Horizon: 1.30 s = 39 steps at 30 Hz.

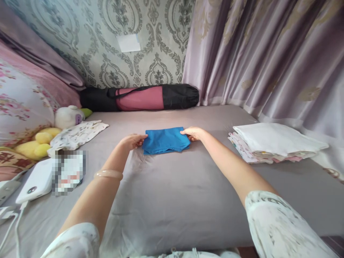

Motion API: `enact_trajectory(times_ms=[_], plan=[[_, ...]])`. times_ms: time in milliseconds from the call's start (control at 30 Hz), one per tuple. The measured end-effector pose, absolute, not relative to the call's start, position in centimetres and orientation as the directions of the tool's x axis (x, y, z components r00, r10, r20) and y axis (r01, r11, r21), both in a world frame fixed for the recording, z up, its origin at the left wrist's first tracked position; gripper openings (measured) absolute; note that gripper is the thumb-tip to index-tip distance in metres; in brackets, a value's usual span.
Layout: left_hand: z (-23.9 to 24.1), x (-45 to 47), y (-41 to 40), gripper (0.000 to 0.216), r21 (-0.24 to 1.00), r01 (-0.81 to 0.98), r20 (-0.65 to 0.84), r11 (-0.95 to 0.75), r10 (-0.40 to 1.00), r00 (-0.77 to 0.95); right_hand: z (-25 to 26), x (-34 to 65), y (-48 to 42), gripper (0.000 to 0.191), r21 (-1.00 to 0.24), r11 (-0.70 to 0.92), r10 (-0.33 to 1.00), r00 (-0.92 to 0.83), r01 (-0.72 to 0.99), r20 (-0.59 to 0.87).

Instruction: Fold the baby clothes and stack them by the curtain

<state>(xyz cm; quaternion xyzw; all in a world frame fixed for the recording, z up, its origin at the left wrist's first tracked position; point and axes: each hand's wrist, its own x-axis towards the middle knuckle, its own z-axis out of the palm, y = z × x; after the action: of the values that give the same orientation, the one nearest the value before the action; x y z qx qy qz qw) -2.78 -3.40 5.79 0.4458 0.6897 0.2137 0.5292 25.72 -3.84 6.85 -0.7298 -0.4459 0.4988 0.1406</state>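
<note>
A folded blue cloth [166,140] lies on, or just above, the grey bed sheet [172,200] in front of me. Its left edge is pinched by my left hand [134,141], thumb on top. My right hand [195,133] grips the upper right corner the same way, with the other fingers tucked under. The cloth is a small rectangle with a slightly uneven front edge. Whether it is a garment or a plain piece of fabric I cannot tell.
A stack of folded cloths [279,141], white on top, sits at right. A black and pink roll bag [139,98] lies along the wall. At left are a speckled cloth [77,136], plush toys [67,116], a white power bank [37,179] with cables, and a blurred item [70,172].
</note>
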Motion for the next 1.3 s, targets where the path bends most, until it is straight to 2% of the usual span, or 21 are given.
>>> enact_trajectory(times_ms=[133,367,467,600,767,900,1067,1167,1300], plan=[[5.3,-3.0,-3.2,0.038,0.783,0.379,-0.520,0.493,0.853,-0.037,7.2,26.0,-4.0,0.031,-0.688,-0.589,0.773,0.047,0.424,-0.633],[5.5,-3.4,-3.3,0.038,0.798,0.306,-0.552,0.519,0.834,0.027,7.0,26.9,-4.1,0.037,-0.711,-0.684,0.701,-0.123,0.162,-0.703],[5.6,-3.6,-3.4,0.039,0.810,0.303,-0.541,0.503,0.840,0.052,6.7,26.9,-4.1,0.035,-0.718,-0.665,0.720,-0.076,0.209,-0.689],[5.9,-3.5,-3.5,0.039,0.791,0.396,-0.510,0.465,0.860,0.010,6.6,26.4,-4.3,0.033,-0.723,-0.633,0.761,0.054,0.277,-0.646],[7.8,-2.4,-3.8,0.036,0.813,0.480,-0.337,0.329,0.939,-0.073,8.1,27.1,-4.8,0.032,-0.770,-0.551,0.828,0.098,0.321,-0.551],[9.9,-0.2,-4.3,0.038,0.881,0.406,-0.276,0.245,0.961,0.019,10.9,29.6,-5.4,0.036,-0.768,-0.475,0.866,0.078,0.430,-0.493],[12.2,5.1,-4.8,0.038,0.941,0.293,-0.223,0.170,0.962,0.158,15.6,34.4,-7.5,0.036,-0.722,-0.467,0.880,0.194,0.510,-0.433],[12.1,9.9,-4.6,0.037,0.957,0.266,-0.166,0.118,0.972,0.164,17.2,38.3,-9.0,0.038,-0.703,-0.460,0.887,0.257,0.542,-0.383],[10.1,17.3,-4.0,0.033,0.966,0.258,-0.049,-0.001,0.981,0.187,16.5,45.0,-10.4,0.038,-0.702,-0.461,0.885,0.337,0.544,-0.320]])
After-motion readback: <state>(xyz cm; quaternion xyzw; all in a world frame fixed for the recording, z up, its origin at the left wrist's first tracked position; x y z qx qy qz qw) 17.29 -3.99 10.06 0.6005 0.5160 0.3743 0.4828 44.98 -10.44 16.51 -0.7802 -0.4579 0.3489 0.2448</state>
